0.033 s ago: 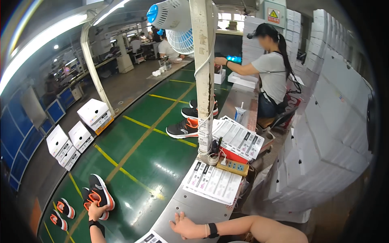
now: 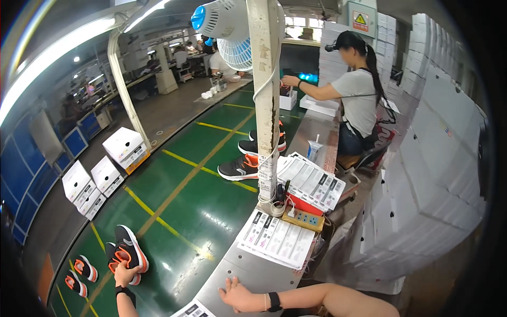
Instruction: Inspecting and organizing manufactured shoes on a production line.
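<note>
At the lower left, my left hand (image 2: pixel 127 273) is closed on the near, orange-lined end of a pair of black sneakers (image 2: pixel 130 244) with white and orange soles. The two shoes lie side by side on the green belt (image 2: pixel 185 240), one partly covering the other. My right hand (image 2: pixel 236 297) rests on the bare metal edge table (image 2: pixel 253 272), its fingers apart and nothing in it. Just beyond that hand are printed label sheets (image 2: pixel 274 240). Another label sheet (image 2: pixel 196 309) shows at the lower edge, left of my right wrist.
Two small sneakers (image 2: pixel 83 268) stand left of my left hand. White shoeboxes (image 2: pixel 127 145) line the belt's far side. A post (image 2: pixel 264 105) with a fan (image 2: pixel 227 31) rises by a power strip (image 2: pixel 303 219). More sneakers (image 2: pixel 237 168) stand behind it. A co-worker (image 2: pixel 359 95) handles a box. Stacked boxes (image 2: pixel 417 174) fill the right.
</note>
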Tool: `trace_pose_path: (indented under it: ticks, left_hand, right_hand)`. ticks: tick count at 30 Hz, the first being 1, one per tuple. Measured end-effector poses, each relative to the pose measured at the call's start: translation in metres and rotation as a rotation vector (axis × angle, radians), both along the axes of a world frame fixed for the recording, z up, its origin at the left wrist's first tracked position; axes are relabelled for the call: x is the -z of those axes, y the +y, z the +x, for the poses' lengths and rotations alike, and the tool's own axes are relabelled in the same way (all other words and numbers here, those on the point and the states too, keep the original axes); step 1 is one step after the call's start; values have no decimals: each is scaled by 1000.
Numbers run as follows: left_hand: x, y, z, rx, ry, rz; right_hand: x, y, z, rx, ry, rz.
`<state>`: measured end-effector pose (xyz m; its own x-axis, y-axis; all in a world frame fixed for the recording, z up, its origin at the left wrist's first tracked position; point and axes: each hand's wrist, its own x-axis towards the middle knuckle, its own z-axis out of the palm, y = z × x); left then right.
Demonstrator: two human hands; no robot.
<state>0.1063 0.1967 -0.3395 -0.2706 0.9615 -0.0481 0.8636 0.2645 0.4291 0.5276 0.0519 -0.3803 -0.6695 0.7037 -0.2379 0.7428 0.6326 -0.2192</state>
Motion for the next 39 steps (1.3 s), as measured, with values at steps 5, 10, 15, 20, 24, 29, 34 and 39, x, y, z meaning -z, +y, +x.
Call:
trace_pose_path:
  ticks: [5, 10, 15, 20, 24, 29, 34, 39]
  left_hand:
    - [-3, -10, 20, -83, 126, 15]
    - [-4, 3, 32, -90, 192, -35]
    - [-10, 3, 39, -183, 181, -145]
    - [-13, 0, 60, -139, 223, -100]
    - [-43, -9, 46, 10, 140, -194]
    - [-122, -87, 121, 215, -215, 8]
    - [-153, -219, 231, 858, -173, -320]
    - [-220, -238, 223, 1033, -538, -39]
  right_hand:
    - [18, -5, -17, -30, -35, 142]
    - [27, -10, -27, 78, 71, 260]
    - [35, -14, -29, 33, 53, 308]
    - [42, -9, -34, 34, -22, 290]
    - [7, 2, -1, -152, 38, 95]
    - [-7, -9, 38, -74, 504, -121]
    - [-49, -44, 32, 417, 917, -705]
    - [-53, -63, 29, 477, 714, -344]
